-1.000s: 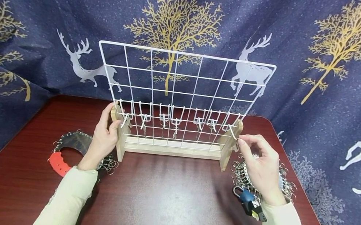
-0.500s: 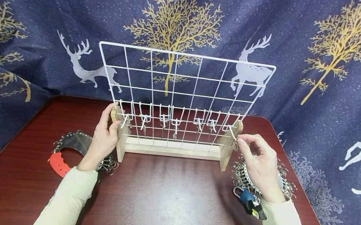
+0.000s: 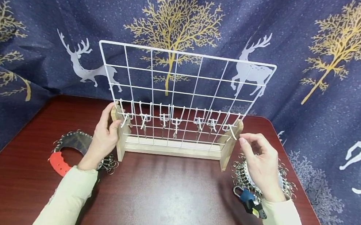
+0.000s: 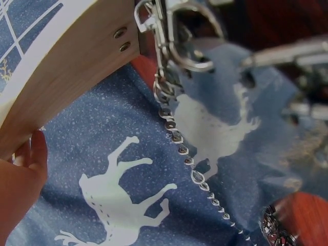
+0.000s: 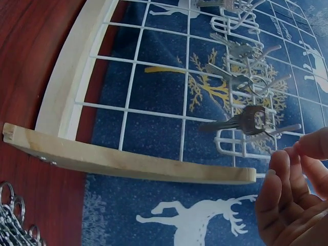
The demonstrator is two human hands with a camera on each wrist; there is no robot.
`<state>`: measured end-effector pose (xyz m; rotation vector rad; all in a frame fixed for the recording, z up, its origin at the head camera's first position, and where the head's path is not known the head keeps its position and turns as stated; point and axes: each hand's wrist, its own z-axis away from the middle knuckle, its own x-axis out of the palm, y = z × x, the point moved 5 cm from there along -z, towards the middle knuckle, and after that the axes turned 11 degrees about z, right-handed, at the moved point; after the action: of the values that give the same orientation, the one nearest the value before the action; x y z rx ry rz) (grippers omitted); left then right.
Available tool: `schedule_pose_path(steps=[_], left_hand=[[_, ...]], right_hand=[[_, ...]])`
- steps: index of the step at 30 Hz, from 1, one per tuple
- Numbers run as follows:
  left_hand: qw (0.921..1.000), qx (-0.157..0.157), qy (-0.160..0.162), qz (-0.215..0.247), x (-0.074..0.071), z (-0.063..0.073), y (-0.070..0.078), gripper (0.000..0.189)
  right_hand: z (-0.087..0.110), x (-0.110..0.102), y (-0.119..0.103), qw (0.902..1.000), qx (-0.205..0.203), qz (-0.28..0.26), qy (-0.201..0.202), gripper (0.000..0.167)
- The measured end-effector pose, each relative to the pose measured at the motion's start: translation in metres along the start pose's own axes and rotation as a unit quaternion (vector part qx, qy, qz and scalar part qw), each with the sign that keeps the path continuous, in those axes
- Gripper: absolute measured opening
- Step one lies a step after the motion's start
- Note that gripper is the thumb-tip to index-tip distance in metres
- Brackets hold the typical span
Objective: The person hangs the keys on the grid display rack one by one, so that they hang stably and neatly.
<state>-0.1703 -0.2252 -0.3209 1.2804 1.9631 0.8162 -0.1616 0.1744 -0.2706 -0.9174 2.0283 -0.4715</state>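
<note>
A white wire grid point(image 3: 186, 53) stands upright in a wooden stand point(image 3: 173, 150), with several white hooks along it and keys on them. My left hand point(image 3: 105, 139) grips the stand's left post point(image 4: 66, 66), thumb in front and fingers behind. Beside the right post point(image 5: 128, 161), my right hand point(image 3: 261, 165) is close to the tip of the rightmost hook point(image 3: 233, 132). A key point(image 5: 248, 120) hangs from that hook. Thumb and fingertips point(image 5: 282, 161) are close together just off the hook, with no key visible between them.
At left lies a curved band with a red handle point(image 3: 59, 164) and many metal rings. A round metal piece edged with clasps lies under my right wrist, with a blue padlock point(image 3: 246, 195) before it. A patterned dark blue cloth point(image 3: 210, 20) hangs behind the table.
The key at my right fingertips has left them and now hangs on the rightmost hook. My right hand has drawn slightly right. My left hand has stayed on the post.
</note>
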Motion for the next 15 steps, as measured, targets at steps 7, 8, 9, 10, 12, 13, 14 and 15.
schedule_pose_path(steps=[7, 8, 9, 10, 12, 13, 14, 15], left_hand=[[0.9999, 0.014, -0.008, 0.003, -0.002, -0.003, -0.002, 0.047], [0.9998, 0.016, -0.010, 0.003, -0.003, -0.003, -0.003, 0.048], [0.9998, 0.014, -0.014, 0.004, -0.004, -0.003, -0.005, 0.048], [0.9997, 0.008, -0.019, 0.013, -0.006, -0.003, -0.008, 0.050], [0.9994, -0.009, -0.032, 0.012, -0.011, -0.004, -0.018, 0.057], [0.9989, -0.021, -0.041, 0.006, -0.014, -0.004, -0.022, 0.062], [0.9981, -0.037, -0.050, -0.001, -0.018, -0.004, -0.026, 0.067], [0.9964, -0.058, -0.060, -0.014, -0.023, -0.003, -0.030, 0.073]], right_hand=[[-0.007, -0.008, 0.033, 0.9992, 0.010, 0.023, 0.031, 0.017], [-0.009, -0.011, 0.036, 0.9988, 0.010, 0.035, 0.032, 0.019], [-0.010, -0.014, 0.038, 0.9984, 0.013, 0.047, 0.028, 0.021], [-0.012, -0.018, 0.040, 0.9978, 0.017, 0.062, 0.019, 0.024], [-0.016, -0.024, 0.044, 0.9950, 0.025, 0.095, -0.020, 0.033], [-0.018, -0.027, 0.046, 0.9923, 0.030, 0.110, -0.048, 0.040], [-0.020, -0.029, 0.048, 0.9886, 0.033, 0.124, -0.079, 0.047], [-0.022, -0.030, 0.050, 0.9838, 0.032, 0.138, -0.110, 0.054]])
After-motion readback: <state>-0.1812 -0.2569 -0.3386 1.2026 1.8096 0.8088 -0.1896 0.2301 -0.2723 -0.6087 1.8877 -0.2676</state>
